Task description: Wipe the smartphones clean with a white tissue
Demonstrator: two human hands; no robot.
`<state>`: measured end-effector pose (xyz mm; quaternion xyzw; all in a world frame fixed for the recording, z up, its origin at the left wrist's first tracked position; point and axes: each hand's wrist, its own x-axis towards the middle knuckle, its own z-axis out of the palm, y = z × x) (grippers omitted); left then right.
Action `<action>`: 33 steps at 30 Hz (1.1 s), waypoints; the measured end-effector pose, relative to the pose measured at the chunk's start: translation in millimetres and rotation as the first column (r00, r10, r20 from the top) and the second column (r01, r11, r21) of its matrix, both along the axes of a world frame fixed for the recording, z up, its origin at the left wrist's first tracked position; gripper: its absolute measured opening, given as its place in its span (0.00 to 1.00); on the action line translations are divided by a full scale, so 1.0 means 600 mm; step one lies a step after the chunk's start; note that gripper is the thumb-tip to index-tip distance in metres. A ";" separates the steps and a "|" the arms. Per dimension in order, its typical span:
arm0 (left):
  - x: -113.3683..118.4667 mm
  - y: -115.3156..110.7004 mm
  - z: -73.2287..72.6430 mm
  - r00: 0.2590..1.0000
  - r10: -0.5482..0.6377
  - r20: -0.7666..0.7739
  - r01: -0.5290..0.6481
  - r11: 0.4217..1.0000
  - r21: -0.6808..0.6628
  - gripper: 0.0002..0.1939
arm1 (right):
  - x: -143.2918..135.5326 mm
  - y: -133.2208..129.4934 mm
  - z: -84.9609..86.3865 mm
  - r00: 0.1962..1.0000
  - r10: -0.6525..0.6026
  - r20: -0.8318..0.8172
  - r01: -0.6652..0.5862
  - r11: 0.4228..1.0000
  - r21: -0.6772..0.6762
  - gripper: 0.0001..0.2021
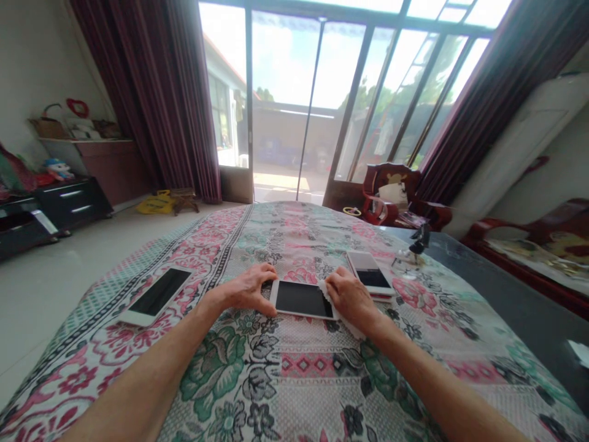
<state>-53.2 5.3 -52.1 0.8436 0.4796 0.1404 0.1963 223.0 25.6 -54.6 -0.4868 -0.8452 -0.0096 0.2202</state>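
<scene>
A white smartphone with a dark screen lies flat and sideways on the tablecloth in front of me. My left hand steadies its left end, thumb at the near corner and fingers at the far corner. Bunched in my right hand is a white cloth, pressed on the phone's right end; part of it hangs out under the wrist. To the left lies another white phone, screen up. Beyond my right hand, a further white phone rests on what looks like a small stack.
A floral tablecloth covers the round table. A small black figure or stand is at the far right. Behind it are a dark grey tabletop and a wooden chair. Glass doors stand beyond the table.
</scene>
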 end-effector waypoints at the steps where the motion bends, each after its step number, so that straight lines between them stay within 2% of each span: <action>1: 0.000 0.000 -0.001 1.000 0.000 0.002 0.000 1.000 0.003 0.38 | 0.001 -0.004 0.000 1.000 0.001 0.004 -0.001 1.000 0.002 0.10; 9: -0.001 0.003 -0.004 1.000 -0.002 -0.012 0.002 1.000 0.014 0.38 | 0.024 -0.080 -0.001 0.988 0.154 -0.006 -0.155 0.987 -0.033 0.11; 12: -0.001 0.003 -0.005 1.000 -0.005 0.003 0.005 1.000 0.017 0.38 | 0.029 -0.093 -0.002 0.984 0.180 -0.012 -0.181 0.982 -0.047 0.11; 15: -0.002 0.002 -0.006 1.000 -0.006 0.006 0.006 1.000 0.012 0.37 | 0.024 -0.085 0.001 0.987 0.160 -0.006 -0.161 0.986 -0.053 0.11; 21: -0.003 0.004 -0.009 1.000 -0.004 0.011 0.004 1.000 0.010 0.37 | -0.002 -0.039 0.007 0.998 0.058 0.034 -0.056 0.997 -0.050 0.10; 27: -0.004 0.005 -0.010 1.000 -0.003 0.014 0.003 1.000 0.014 0.36 | -0.016 0.002 0.001 0.998 -0.042 0.038 0.044 0.999 -0.030 0.10; 30: -0.003 0.004 -0.008 1.000 0.003 0.003 -0.003 1.000 0.009 0.36 | -0.012 0.001 -0.005 0.999 -0.042 0.013 0.042 0.999 -0.003 0.10; 33: -0.002 0.004 -0.009 1.000 0.007 0.003 -0.007 1.000 0.000 0.37 | -0.004 -0.020 -0.008 1.000 0.013 -0.012 -0.013 1.000 0.015 0.11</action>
